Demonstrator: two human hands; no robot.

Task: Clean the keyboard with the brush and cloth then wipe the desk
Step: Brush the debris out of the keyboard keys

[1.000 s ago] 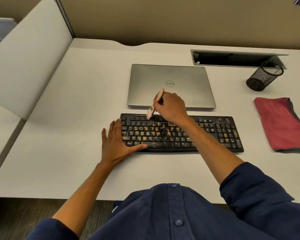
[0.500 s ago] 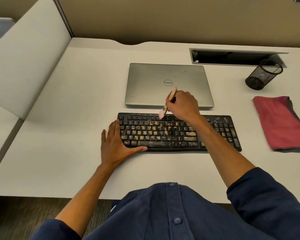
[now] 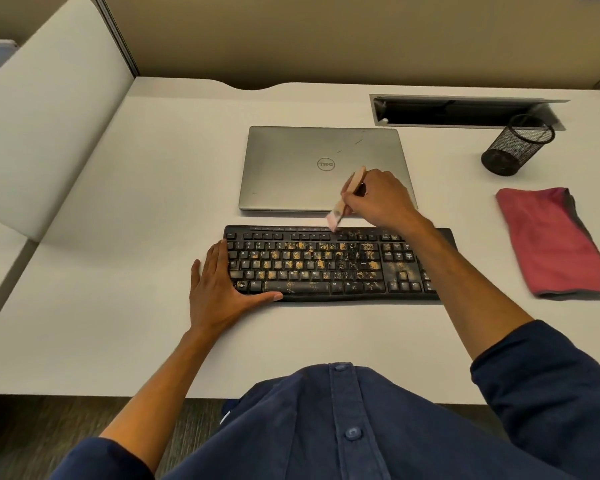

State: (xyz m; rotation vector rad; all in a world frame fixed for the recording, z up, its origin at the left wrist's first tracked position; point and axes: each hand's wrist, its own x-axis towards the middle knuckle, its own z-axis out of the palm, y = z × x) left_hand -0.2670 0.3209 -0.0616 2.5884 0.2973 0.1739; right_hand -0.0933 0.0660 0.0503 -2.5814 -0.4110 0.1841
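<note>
A black keyboard (image 3: 312,268) speckled with orange crumbs lies on the white desk (image 3: 125,258). My right hand (image 3: 378,199) grips a small wooden-handled brush (image 3: 347,199); its pale bristles touch the keyboard's top row right of centre. Fingers spread, my left hand (image 3: 222,289) lies flat on the keyboard's left end, the thumb along its front edge. A folded red cloth (image 3: 551,240) rests on the desk to the right, apart from both hands.
A closed silver laptop (image 3: 298,168) sits just behind the keyboard. A black mesh pen cup (image 3: 513,147) stands at the back right beside an open cable slot (image 3: 458,110). Partition walls border the desk at the left and back.
My right hand has swept the brush rightwards along the keyboard's top row. My left hand has stayed in place on the left end.
</note>
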